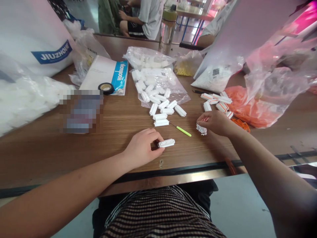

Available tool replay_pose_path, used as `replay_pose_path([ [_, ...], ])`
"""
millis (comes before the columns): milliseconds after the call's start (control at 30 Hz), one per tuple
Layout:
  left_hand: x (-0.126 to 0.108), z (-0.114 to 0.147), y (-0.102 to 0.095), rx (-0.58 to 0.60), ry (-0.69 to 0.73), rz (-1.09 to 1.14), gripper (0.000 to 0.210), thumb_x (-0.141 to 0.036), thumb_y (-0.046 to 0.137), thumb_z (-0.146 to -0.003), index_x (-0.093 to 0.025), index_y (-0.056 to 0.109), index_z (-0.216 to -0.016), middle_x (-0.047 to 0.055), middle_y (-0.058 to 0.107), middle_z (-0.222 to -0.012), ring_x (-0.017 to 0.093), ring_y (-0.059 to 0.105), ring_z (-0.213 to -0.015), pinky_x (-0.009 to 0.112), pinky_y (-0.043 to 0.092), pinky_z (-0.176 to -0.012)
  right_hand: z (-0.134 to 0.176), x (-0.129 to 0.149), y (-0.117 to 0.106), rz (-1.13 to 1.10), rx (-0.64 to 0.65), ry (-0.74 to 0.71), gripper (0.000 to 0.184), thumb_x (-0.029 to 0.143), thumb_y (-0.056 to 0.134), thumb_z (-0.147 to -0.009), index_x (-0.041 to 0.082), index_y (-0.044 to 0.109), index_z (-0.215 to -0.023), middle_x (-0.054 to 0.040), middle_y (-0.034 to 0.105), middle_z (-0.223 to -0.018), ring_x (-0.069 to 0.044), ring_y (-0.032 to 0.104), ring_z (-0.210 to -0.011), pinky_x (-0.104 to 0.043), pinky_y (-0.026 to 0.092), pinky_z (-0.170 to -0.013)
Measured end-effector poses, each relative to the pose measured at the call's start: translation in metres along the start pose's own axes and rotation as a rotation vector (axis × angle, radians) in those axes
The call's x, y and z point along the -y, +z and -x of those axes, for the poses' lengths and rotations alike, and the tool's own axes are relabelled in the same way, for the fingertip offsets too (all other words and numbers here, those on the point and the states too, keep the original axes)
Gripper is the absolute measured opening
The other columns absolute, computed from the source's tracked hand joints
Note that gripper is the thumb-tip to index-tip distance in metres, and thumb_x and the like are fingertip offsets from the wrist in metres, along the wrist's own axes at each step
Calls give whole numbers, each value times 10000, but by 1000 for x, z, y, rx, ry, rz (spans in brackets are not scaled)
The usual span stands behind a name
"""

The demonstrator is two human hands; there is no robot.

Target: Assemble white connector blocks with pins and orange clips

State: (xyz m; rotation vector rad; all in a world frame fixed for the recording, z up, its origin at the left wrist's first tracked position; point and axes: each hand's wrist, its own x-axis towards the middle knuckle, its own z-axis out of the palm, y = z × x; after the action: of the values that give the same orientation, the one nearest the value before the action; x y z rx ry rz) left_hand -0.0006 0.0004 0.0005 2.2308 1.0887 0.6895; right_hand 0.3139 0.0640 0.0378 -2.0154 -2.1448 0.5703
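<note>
My left hand grips a white plastic connector housing by its left end, just over the table near the front edge. To the right, my right hand reaches down with bent fingers to a small heap of tiny white pieces; whether a piece is between the fingertips is hidden. A yellow-green handled pick lies between the hands. Beyond it are several loose white housings, some spilling from a clear bag. Several housings with orange strips lie past my right hand.
An orange bag lies at the right, near a bag of white pieces. On the left are a notebook, black tape, a blurred-out object and a large white bag. A bottle stands behind; people sit beyond.
</note>
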Motion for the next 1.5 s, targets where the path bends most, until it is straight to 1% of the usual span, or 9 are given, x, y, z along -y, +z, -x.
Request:
replay_pose_path([
  [100, -1, 0, 0, -4, -5, 2, 59, -249, 669, -814, -209, 639, -844, -3, 631, -825, 164, 552, -777, 322, 433, -729, 21, 29, 8, -101, -87, -143, 118, 303, 645, -778, 201, 702, -758, -31, 707, -777, -172, 636, -718, -311, 485, -690],
  [233, -1, 0, 0, -12, 0, 8, 58, -243, 669, -814, -208, 636, -846, -5, 625, -807, 165, 551, -778, 320, 434, -726, 45, 70, 23, -234, -56, -455, 97, 269, 612, -844, 212, 654, -778, -26, 680, -851, -175, 607, -848, -336, 471, -818],
  [333, 1, 0, 1, -11, 11, 7, 60, -241, 670, -815, -213, 636, -856, -8, 626, -808, 168, 550, -790, 324, 434, -736, 53, 84, 32, -214, -7, -570, 90, 236, 587, -874, 210, 642, -808, -29, 654, -858, -176, 570, -861, -356, 443, -849],
  [700, 0, 0, 0, -9, 8, 8, 60, -242, 673, -820, -214, 632, -854, -15, 618, -809, 160, 548, -777, 318, 432, -724, 52, 88, 44, -111, 0, -587, 101, 205, 560, -878, 202, 643, -820, -37, 635, -846, -183, 527, -848, -358, 410, -829],
  [1100, 0, 0, 0, -9, 4, 11, 64, -244, 669, -821, -221, 645, -876, -7, 625, -820, 171, 556, -790, 327, 441, -740, 62, 88, 39, -28, -127, -692, 148, 208, 578, -858, 237, 724, -865, -35, 700, -911, -215, 550, -882, -401, 385, -830],
  [1233, -1, 0, 0, -10, -8, 7, 61, -243, 665, -821, -217, 649, -874, -3, 624, -814, 169, 554, -778, 326, 443, -735, 65, 89, 40, -28, -137, -694, 154, 220, 580, -856, 237, 733, -854, -37, 706, -907, -215, 561, -877, -398, 398, -823],
  [1333, -2, 0, -1, -4, -9, 12, 46, -238, 655, -822, -213, 646, -860, -1, 627, -819, 166, 550, -773, 326, 441, -733, 60, 76, 29, -53, -165, -634, 161, 248, 578, -866, 236, 738, -877, -35, 718, -923, -212, 591, -889, -396, 420, -852],
  [1433, -2, 0, -1, -1, -3, 13, 42, -237, 657, -815, -208, 639, -839, 1, 623, -809, 166, 546, -768, 324, 435, -723, 44, 42, 12, -24, -247, -410, 167, 287, 585, -855, 220, 735, -828, -38, 733, -890, -214, 637, -873, -388, 448, -878],
  [1500, -1, 0, -1, 1, -3, 9, 51, -242, 662, -810, -209, 638, -842, 3, 622, -811, 168, 546, -770, 326, 433, -723, 28, 15, 2, 49, -199, -180, 174, 313, 605, -816, 213, 743, -783, -46, 742, -861, -212, 660, -793, -347, 484, -752],
])
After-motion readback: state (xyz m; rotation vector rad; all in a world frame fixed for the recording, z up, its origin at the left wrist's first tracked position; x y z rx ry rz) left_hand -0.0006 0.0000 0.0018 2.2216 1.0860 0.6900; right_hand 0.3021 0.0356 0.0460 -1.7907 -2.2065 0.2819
